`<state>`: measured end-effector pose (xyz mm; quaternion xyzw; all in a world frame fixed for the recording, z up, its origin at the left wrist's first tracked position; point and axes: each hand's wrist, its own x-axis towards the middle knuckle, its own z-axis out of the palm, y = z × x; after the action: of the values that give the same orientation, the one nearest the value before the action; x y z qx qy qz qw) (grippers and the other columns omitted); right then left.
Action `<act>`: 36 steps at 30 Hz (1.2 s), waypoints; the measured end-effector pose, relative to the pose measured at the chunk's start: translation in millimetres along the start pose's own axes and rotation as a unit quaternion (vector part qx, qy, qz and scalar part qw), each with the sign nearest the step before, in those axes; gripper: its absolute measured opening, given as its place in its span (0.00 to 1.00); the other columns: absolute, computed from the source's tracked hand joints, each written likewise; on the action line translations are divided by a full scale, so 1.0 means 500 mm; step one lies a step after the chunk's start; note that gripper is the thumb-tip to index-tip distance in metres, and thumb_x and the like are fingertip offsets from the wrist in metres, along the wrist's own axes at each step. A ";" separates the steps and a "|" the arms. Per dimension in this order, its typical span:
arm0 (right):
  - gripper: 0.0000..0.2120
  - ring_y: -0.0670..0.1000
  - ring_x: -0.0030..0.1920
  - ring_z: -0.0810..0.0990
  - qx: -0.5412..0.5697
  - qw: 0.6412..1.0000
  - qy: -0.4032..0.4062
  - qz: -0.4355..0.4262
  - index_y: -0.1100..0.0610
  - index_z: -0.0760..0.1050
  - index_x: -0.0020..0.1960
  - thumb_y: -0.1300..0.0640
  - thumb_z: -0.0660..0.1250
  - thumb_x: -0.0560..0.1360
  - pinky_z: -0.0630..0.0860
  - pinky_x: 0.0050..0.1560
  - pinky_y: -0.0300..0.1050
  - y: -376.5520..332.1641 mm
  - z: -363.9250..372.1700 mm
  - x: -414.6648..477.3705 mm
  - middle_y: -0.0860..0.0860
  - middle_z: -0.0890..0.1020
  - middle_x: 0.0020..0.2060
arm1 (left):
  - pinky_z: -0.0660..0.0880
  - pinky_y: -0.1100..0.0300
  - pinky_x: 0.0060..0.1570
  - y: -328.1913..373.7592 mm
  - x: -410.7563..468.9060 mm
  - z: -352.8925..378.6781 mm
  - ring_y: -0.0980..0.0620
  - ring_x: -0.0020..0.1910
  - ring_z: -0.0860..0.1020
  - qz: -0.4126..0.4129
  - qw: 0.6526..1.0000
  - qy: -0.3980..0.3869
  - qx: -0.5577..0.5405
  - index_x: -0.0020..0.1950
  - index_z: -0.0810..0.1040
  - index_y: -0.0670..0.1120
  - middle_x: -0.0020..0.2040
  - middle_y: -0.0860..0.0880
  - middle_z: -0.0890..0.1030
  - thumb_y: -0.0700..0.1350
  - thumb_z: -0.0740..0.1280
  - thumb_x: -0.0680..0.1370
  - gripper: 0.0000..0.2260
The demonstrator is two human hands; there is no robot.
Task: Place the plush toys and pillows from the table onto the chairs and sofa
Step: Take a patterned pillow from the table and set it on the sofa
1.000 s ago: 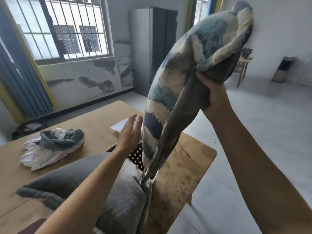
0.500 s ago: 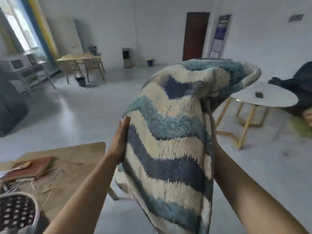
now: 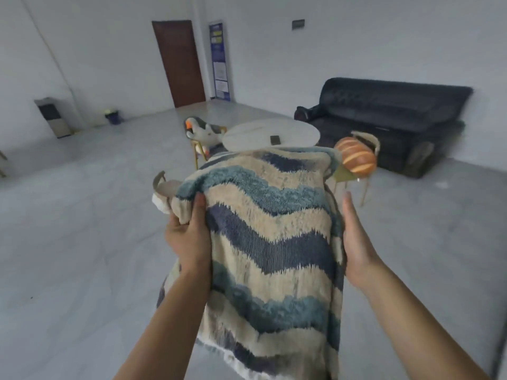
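A dark sofa [image 3: 384, 113] stands against the far wall on the right, well apart from the person. The wavy-striped pillow [image 3: 274, 242], in blue, navy and cream shag, is up in the air over the bare floor, between both hands. Its long axis runs from the bottom of the view away toward the round white table [image 3: 270, 134]; its far edge points at that table and its striped face is turned up to the camera. Its near end hangs lower than its far end. Chairs ring the table: one on the right [image 3: 369, 141] carries a bread-shaped plush [image 3: 355, 159], one on the left [image 3: 198, 149] carries a penguin plush [image 3: 203, 130], and a nearer chair [image 3: 164, 185] is partly hidden behind the pillow's left corner. The left hand [image 3: 189, 237] grips the pillow's left edge near the far corner, thumb on top and fingers curled under. The right hand [image 3: 354, 242] lies flat along the right edge, fingers straight and pointing away. A small dark object [image 3: 275, 139] lies on the tabletop.
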<state>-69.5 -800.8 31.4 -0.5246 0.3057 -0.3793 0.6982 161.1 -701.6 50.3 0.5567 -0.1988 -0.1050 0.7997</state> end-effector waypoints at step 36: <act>0.55 0.43 0.79 0.60 -0.333 0.849 0.397 -0.107 0.39 0.43 0.82 0.44 0.76 0.67 0.64 0.77 0.56 -0.393 -1.539 1.202 0.38 0.58 0.80 | 0.80 0.49 0.60 -0.771 0.220 2.115 0.56 0.58 0.83 -0.061 0.806 -0.580 0.100 0.64 0.77 0.54 0.58 0.58 0.85 0.51 0.78 0.69 0.24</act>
<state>-429.6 -1729.2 1.6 -0.5600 0.6067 -0.5026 0.2563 -179.2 -1780.0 31.2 0.4805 -0.6007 -0.4358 0.4673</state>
